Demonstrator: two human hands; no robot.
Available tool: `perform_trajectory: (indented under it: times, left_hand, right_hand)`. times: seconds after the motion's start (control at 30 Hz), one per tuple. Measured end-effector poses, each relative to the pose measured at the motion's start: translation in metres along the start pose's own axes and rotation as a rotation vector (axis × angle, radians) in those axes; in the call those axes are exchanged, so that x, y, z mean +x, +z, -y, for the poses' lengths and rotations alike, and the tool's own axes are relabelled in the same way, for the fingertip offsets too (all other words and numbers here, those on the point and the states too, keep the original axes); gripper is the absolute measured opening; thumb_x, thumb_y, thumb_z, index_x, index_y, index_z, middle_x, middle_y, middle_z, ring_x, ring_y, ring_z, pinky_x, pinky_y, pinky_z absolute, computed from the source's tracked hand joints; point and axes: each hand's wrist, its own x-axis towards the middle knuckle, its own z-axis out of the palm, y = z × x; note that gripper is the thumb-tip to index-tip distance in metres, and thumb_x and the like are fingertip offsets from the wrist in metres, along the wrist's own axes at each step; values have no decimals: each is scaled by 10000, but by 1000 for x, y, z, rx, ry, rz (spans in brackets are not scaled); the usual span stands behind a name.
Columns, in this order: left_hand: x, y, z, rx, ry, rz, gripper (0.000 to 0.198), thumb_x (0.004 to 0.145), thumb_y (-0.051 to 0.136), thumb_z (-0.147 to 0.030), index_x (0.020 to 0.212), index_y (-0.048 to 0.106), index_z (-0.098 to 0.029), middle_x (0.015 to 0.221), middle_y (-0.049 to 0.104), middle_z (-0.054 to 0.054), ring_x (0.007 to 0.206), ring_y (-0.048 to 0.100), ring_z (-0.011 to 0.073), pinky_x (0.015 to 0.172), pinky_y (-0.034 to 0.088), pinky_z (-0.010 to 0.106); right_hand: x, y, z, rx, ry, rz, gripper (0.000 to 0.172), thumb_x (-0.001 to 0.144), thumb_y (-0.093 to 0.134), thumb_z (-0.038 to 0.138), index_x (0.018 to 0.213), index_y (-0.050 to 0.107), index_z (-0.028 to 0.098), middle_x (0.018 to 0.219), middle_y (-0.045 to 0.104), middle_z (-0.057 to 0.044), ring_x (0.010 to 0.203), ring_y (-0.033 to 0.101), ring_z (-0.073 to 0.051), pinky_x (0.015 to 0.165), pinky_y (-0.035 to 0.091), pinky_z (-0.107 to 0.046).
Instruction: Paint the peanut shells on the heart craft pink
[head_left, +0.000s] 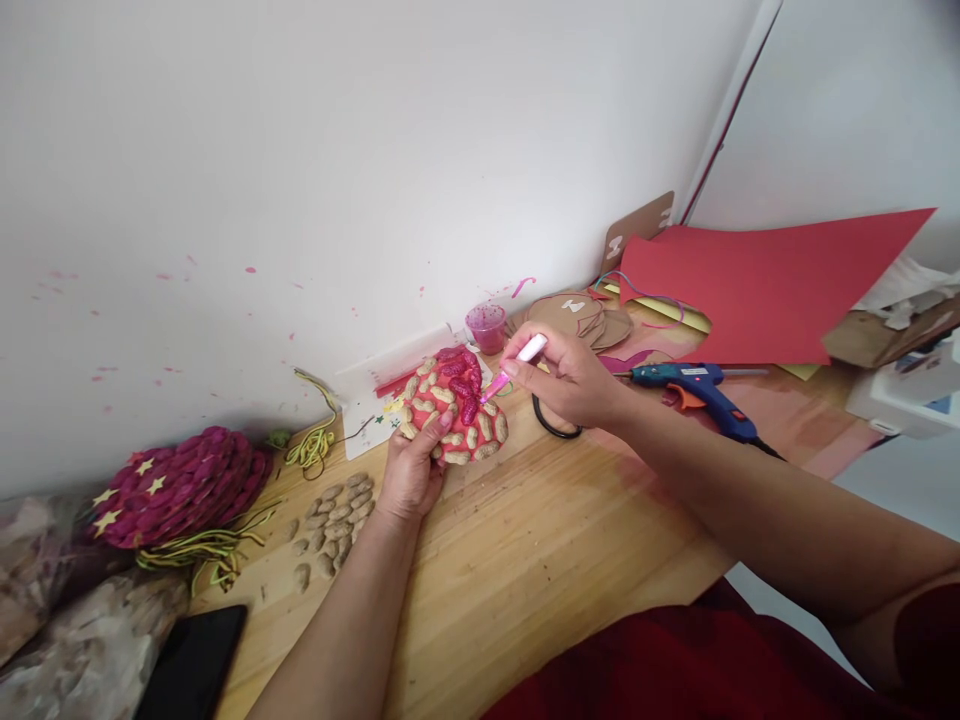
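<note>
Workpiece: a red-coated disc [450, 405] studded with peanuts, held at the back part of the bench [487, 585]. It lies ahead of the person, between the two hands. Its face tilts up toward the person; contact between its lower rim and the bench cannot be determined.

Left hand [412, 475]: nearer to the disc and gripping its near-left edge, thumb pressed over the face, fingers curled underneath and mostly hidden.

Right hand [562, 378]: to the right of the disc, fingers drawn into a pinch on the white-handled brush [531, 350]. The brush's long axis slopes down and leftward, from the pinch to a pink tip at the disc's right side. The tip meets or nearly meets the peanuts there; exact contact is unclear. Magenta-coated peanuts run from the disc's far edge toward its middle; those along the left and near edges are bare.

Surroundings, relative to the disc: plastic cup [486, 332] of pink liquid, just behind and to the right; loose peanuts [334, 525], near left; magenta stack with yellow stars [191, 485], far left; cardboard pieces [581, 312], behind right; blue glue gun [694, 385], well right; red sheet [757, 295], beyond the glue gun. A white wall [360, 170] with pink spatter rises behind the disc.
</note>
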Motion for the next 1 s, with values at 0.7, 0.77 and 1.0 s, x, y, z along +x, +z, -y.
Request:
perform_trajectory:
  times: [0.7,0.77,1.0]
  left_hand:
    - [-2,3,-5,-16,-26,27,450,532,989,-273,666,570,-177,481,462,-82,359,296,18,329,166,150]
    - [-3,1,-6,-10,-32,36,472,548,983,-290,647,535,-180,466,427,-85,351,272,15,326,136,153]
    - [-2,-1,-5,3,-21,43,481,553,977,-306,672,528,-180,470,422,-93,347,269,16,325,128,148]
  right_hand:
    - [0,-7,1,1,16,13,186,942,667,379,924,585,213,736,558,25,658,487,-129,635,369,-285]
    - [0,-7,-1,11,48,14,225,926,688,413,913,586,213,728,553,26,645,473,-128,620,358,-284]
    - [-1,-6,1,36,66,-28,223,946,652,434,924,580,224,721,550,21,641,477,-135,606,364,-283]
